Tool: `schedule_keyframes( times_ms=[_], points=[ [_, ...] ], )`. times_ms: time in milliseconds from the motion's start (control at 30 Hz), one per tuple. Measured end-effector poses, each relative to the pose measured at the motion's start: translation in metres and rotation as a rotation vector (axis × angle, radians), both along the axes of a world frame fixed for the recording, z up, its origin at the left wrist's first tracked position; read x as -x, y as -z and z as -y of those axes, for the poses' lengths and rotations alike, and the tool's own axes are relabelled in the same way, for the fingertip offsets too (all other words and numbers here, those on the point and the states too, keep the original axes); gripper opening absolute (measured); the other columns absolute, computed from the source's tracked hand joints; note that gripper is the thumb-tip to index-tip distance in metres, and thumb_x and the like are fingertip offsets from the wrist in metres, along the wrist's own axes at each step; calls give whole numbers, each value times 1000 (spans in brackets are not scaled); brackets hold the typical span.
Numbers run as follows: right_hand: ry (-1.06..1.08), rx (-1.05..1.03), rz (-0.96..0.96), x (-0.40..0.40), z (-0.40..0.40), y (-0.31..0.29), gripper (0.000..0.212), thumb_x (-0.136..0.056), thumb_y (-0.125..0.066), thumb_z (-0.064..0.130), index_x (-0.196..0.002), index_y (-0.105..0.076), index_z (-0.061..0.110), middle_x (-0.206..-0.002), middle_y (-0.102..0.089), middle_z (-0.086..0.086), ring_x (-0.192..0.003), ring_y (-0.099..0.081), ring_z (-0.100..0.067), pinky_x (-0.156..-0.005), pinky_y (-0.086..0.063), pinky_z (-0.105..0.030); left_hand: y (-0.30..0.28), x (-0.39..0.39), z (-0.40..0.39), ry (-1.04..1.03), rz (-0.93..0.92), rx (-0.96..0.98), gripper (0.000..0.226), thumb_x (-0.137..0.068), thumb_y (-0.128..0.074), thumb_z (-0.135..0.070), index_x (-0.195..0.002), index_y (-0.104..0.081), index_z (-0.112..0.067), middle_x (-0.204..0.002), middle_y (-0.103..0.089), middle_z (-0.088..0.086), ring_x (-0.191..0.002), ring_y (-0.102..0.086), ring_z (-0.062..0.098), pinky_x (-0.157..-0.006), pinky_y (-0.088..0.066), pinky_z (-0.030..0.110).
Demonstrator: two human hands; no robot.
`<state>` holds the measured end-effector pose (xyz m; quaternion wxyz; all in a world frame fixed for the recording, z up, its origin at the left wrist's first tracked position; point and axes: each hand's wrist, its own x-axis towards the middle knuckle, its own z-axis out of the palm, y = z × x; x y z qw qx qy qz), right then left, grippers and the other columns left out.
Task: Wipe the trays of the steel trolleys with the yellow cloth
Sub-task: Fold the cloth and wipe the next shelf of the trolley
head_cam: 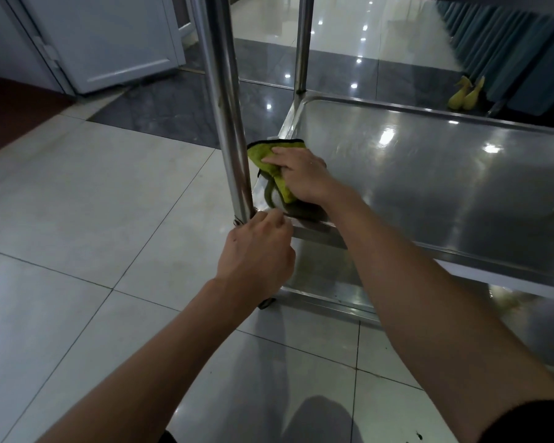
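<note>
My left hand point(256, 251) is curled round the foot of the trolley post point(227, 107), fingertips hidden behind it. Just past that, my right hand point(301, 174) presses the yellow cloth point(269, 161) into the tray point(429, 174) corner; the tray runs off-frame right, floor point(93, 203) open to the left.

The cloth point(271, 164) is yellow-green with a thin black trim along its edge. The trolley tray point(429, 174) is bare silver steel, mirror-bright, carrying white light spots; the upright post point(227, 100) is the same polished silver. The floor point(77, 203) is laid in pale off-white square tiles with dark grout lines, bordered by a band of dark grey stone tile point(160, 103) (faintly veined). The door point(109, 36) is white. The curtain point(509, 49) is teal blue, and its tassels point(464, 94) are yellow.
</note>
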<state>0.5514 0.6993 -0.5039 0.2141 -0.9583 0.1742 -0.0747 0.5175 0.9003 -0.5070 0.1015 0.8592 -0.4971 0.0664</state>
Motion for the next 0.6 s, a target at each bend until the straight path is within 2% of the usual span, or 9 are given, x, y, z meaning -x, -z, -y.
schedule_keyframes(
  times_ms=[133,200,333,467,533,600],
  points=[
    [-55,-39,52,49,-5,0,42,-99,-43,15,-125,-68,36,-149,-50,10,-141,-39,-18,-117,-27,-47,-3,3,1,-28,-27,4,28,-93,-51,-29,-116,-64,-22,-114,-61,-6,-101,-59,13,-75,-50,31],
    [-20,-56,52,78,-7,3,40,-99,-45,13,-122,-70,36,-147,-52,11,-140,-39,-16,-118,-25,-46,-3,3,0,-24,-12,-5,28,-94,-50,-31,-117,-64,-23,-116,-61,-7,-104,-59,13,-75,-50,31],
    [156,-8,45,131,-2,11,43,-100,-43,10,-125,-68,35,-148,-51,8,-138,-39,-21,-116,-26,-35,-5,0,0,-4,6,-11,28,-94,-51,-31,-116,-66,-22,-113,-61,-6,-105,-60,15,-75,-47,32],
    [391,59,55,171,9,14,46,-98,-39,11,-129,-65,32,-150,-49,2,-136,-41,-27,-113,-33,-45,-7,7,8,-54,9,-30,29,-93,-48,-37,-108,-67,-19,-108,-60,-1,-105,-58,21,-93,-43,45],
    [428,58,57,178,9,16,45,-99,-39,13,-132,-64,32,-151,-48,0,-137,-40,-28,-112,-33,-46,-8,15,14,-69,-2,-22,34,-93,-46,-42,-108,-66,-19,-111,-59,1,-108,-55,24,-95,-40,49],
    [440,67,29,177,7,17,44,-100,-40,14,-135,-61,31,-154,-44,-2,-139,-37,-29,-114,-32,-46,-8,25,24,5,-13,10,38,-93,-46,-44,-116,-66,-20,-120,-60,2,-115,-52,25,-96,-36,48]
  ],
)
